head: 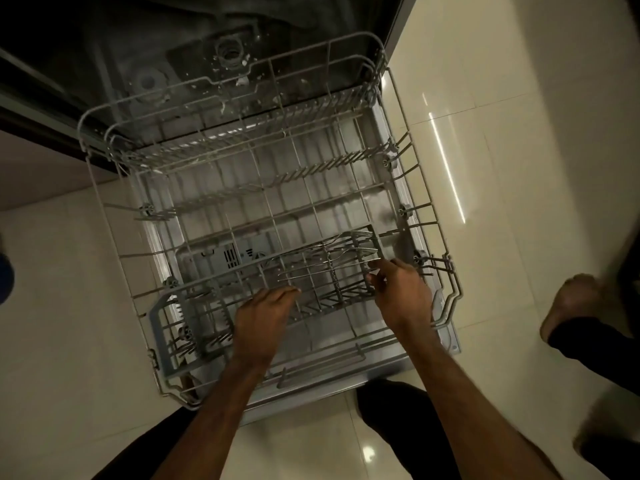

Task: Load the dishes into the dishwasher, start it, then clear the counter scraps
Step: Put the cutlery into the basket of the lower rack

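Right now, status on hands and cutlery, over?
Right hand grips grey wire cutlery tray, right end. Left hand at its left end, grip unclear. Metal forks lying in tray, over pulled-out grey wire rack. Nothing blocking.

Bare forearms (pixel 446 393), black trousers (pixel 391 410), bare foot (pixel 571 299)

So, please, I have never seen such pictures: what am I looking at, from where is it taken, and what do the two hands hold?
There is no machine arm here, only a person. The single picture comes from a camera worn on the head, looking down. Below is an open dishwasher with its wire rack pulled out over the tiled floor. At the rack's front is a wire cutlery tray with several forks lying on it. The right hand curls its fingers round the tray's right end. The left hand is at its left end; its fingers are hidden, so I cannot confirm a hold.
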The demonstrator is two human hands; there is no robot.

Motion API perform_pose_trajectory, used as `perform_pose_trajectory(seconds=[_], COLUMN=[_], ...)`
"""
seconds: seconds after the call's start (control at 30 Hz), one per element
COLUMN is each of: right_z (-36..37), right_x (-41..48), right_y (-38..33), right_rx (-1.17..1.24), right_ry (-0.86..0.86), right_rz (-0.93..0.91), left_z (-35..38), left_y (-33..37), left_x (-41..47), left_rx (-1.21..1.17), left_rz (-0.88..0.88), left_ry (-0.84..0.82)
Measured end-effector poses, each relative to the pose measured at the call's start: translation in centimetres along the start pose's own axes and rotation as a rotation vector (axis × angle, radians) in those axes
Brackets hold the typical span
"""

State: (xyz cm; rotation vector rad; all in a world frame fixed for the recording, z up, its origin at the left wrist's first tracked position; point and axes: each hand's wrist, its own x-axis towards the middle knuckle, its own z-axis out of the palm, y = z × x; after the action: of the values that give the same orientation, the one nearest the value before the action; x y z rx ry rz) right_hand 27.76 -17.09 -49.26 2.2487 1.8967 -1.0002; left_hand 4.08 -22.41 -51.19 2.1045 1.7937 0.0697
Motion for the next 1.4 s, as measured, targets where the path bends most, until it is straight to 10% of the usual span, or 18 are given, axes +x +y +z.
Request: perform_pose_trajectory(seconds=[0.37, 0.77, 1.1, 1.4], right_z=[-1.7, -15.1, -28.1, -25.5], right_x=[-2.5, -13.8, -22.9, -29.8], right_y=[-1.0, -15.3, -33.2, -46.1], right_rx=[0.027, -0.146, -0.165, -0.142], right_ry=[0.072, -0.115, 0.02, 0.278], right_rz=[0.013, -0.229, -0.565, -0.658], left_z=[-3.2, -25.0, -48.0, -56.2], left_y=[1.4, 7.2, 7.2, -1.1], left_x=[-0.4, -4.8, -10.1, -18.2], left_rx=[-0.064, -0.052, -0.108, -0.214], left_rz=[-0.106, -0.379, -0.471, -0.413], left_ry=[-0.085, -0.227, 0.054, 0.364])
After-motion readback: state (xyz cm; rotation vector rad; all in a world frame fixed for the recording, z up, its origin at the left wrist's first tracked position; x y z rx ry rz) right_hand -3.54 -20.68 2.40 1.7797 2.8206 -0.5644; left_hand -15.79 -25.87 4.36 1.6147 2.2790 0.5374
